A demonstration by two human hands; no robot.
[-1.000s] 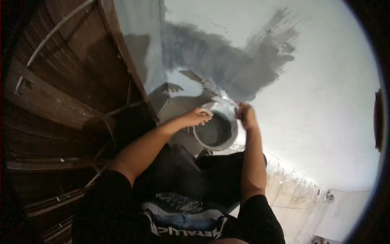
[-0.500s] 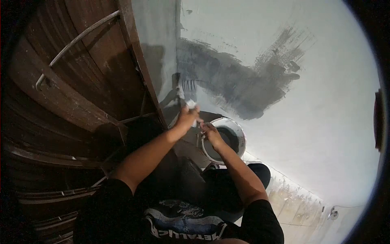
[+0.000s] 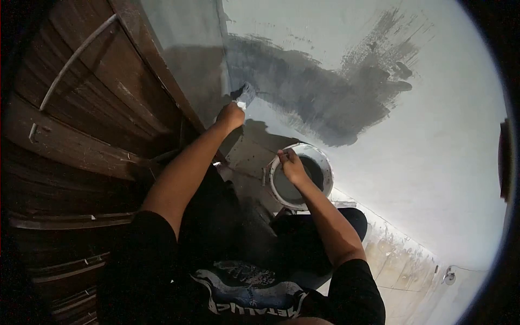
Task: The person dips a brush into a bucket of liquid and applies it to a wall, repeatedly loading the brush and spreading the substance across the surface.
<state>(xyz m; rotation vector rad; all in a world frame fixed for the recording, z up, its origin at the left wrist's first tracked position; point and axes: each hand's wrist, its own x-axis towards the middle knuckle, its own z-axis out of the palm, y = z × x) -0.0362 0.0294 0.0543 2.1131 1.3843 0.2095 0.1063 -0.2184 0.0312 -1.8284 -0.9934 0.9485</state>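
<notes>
My left hand [image 3: 231, 115] is wrapped round a paintbrush [image 3: 246, 95], whose grey, wet-looking bristles are at the wall near the corner. Dark grey coating [image 3: 319, 97] spreads in a broad, streaky patch over the pale wall [image 3: 433, 146]. Below it stands a round white bucket [image 3: 328, 187] holding grey liquid [image 3: 311, 170]. Over the bucket's left side, my right hand [image 3: 293, 167] has its fingers bent together near the rim. Whether they pinch anything I cannot make out.
Close on the left is a dark brown wooden door [image 3: 97, 97] with a long curved handle [image 3: 76, 59]. Stained pale tiles [image 3: 392, 262] and a small metal fitting [image 3: 449, 276] are at lower right. My knee [image 3: 352, 222] is just below the bucket.
My left hand has moved up and left with the paintbrush, away from my right hand, bringing the bristles to the wall corner. My right hand has shifted slightly right and up.
</notes>
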